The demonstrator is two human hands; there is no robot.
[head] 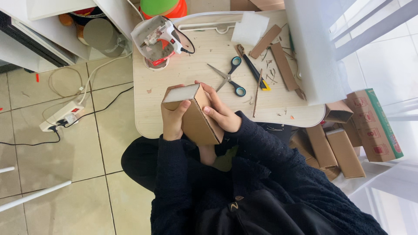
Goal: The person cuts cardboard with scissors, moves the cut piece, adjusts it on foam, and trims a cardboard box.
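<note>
place: home craft corner | cues: tiled floor (65, 156), small table (183, 74), glue gun (163, 37), scissors (228, 77)

You're in dark navy from the middle of the frame down to the bottom edge. Your sleeves run up to each wrist in a fuzzy, slightly nubbly knit, and each ends in a snug cuff. Your left hand (173, 118) and right hand (221, 111) come out of those cuffs bare, with no gloves, rings or watch on show. Lower centre, the fabric turns smoother and blacker, folded like a jacket or bag front, with a small pale metal zip pull. At centre left, your dark-clad knee rounds out over the floor.
</note>
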